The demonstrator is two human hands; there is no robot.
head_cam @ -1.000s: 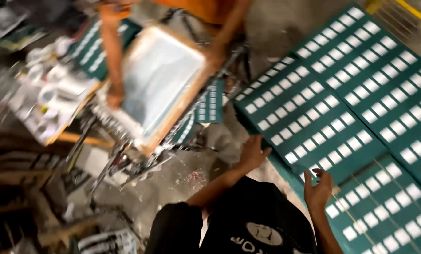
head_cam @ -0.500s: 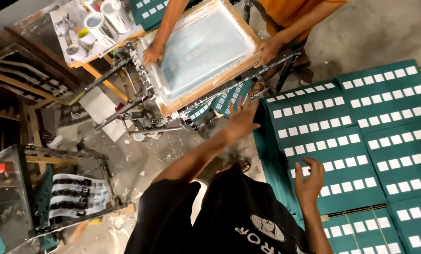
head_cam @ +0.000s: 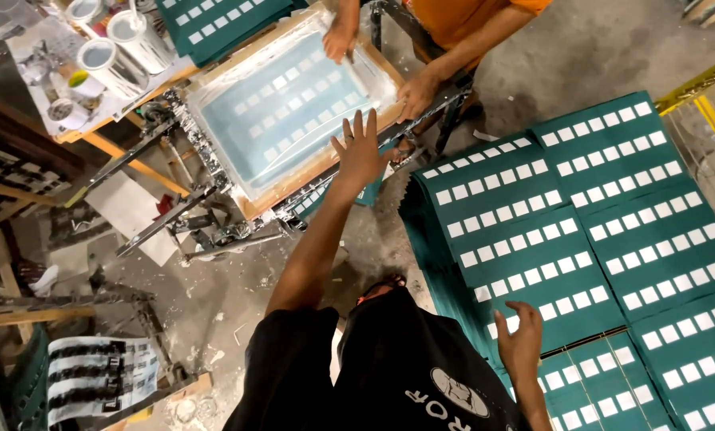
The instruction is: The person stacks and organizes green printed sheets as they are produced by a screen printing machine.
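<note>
My left hand (head_cam: pixel 361 152) is stretched out, fingers spread and holding nothing, at the near edge of a wooden-framed printing screen (head_cam: pixel 281 108). Under the screen's mesh shows a green sheet with rows of white rectangles. My right hand (head_cam: pixel 521 343) hangs low with loosely curled fingers over the edge of a green printed sheet (head_cam: pixel 525 247) and grips nothing. Across the screen, a person in an orange shirt holds the frame with one hand (head_cam: pixel 341 40) at the far side and the other hand (head_cam: pixel 417 92) at the right corner.
Several green sheets with white rectangles (head_cam: pixel 637 199) are spread on the floor to the right. Paint cans (head_cam: pixel 106 64) stand on a bench at the top left. The metal press arms (head_cam: pixel 174 211) jut out at left, and a black-and-white print (head_cam: pixel 102 375) lies at the bottom left.
My left hand has risen from the green sheets toward the screen frame and spread its fingers. My right hand stays low by the sheets. The view has swung toward the press.
</note>
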